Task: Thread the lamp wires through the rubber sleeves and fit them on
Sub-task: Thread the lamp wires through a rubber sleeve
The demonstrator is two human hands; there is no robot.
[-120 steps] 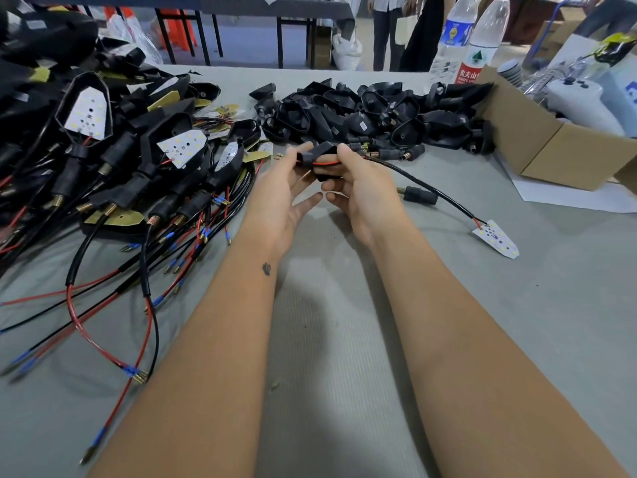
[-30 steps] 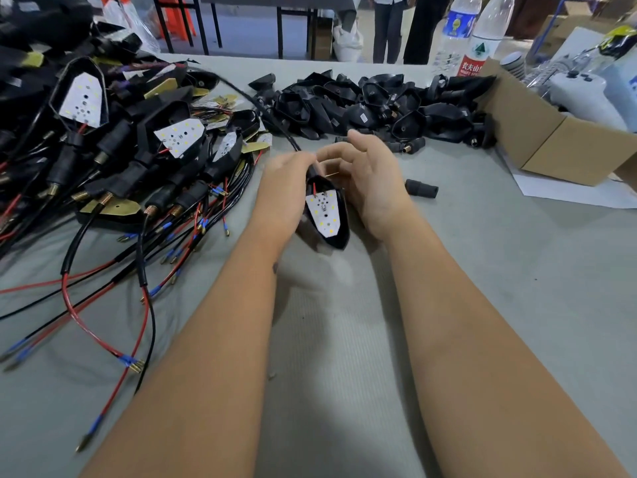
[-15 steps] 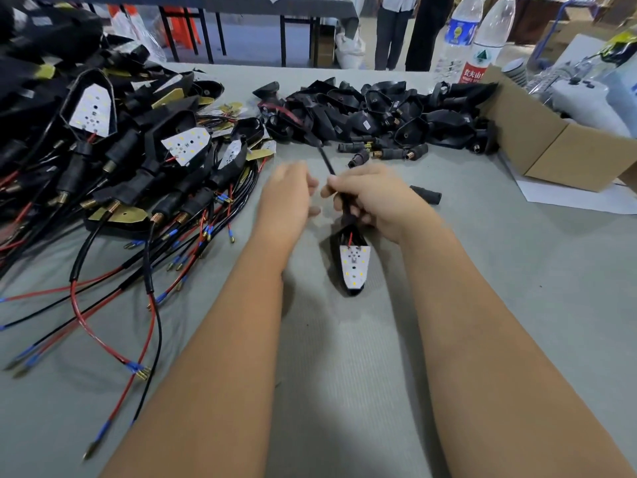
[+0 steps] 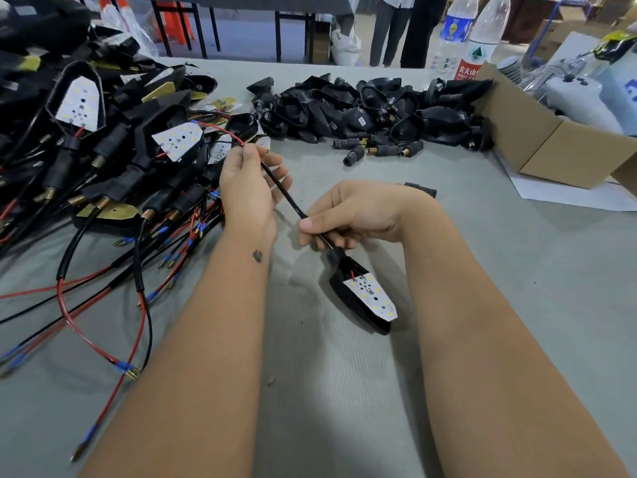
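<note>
left hand (image 4: 249, 188): at 11 o'clock of the frame centre, grip clamped on the upper end of the black cable (image 4: 286, 198), pinched between thumb and fingers.
right hand (image 4: 358, 215): just right of centre, grip clamped on the lower end of the same cable, thumb on top, fingers curled under.
black cable: stretched taut on a slant between the two hands, from 11 o'clock down to 5 o'clock; a red wire (image 4: 220, 131) comes out of its top end past the left hand.
lamp housing (image 4: 358, 298): black shell hanging from the cable just below the right hand, at 5 o'clock of it, over the desk (image 4: 517, 305); whether it touches the desk i cannot tell.
led board (image 4: 370, 296): white, seated in the open face of the housing, red lead at its top.
loose sleeve (image 4: 420, 188): small black piece on the desk behind the right wrist.
finished pile (image 4: 103, 150): wired lamps heaped at 9 to 10 o'clock.
empty housings (image 4: 362, 105): black heap at 12 to 1 o'clock.
cardboard box (image 4: 551, 143): at 2 o'clock, beside two bottles (image 4: 479, 39).
</note>
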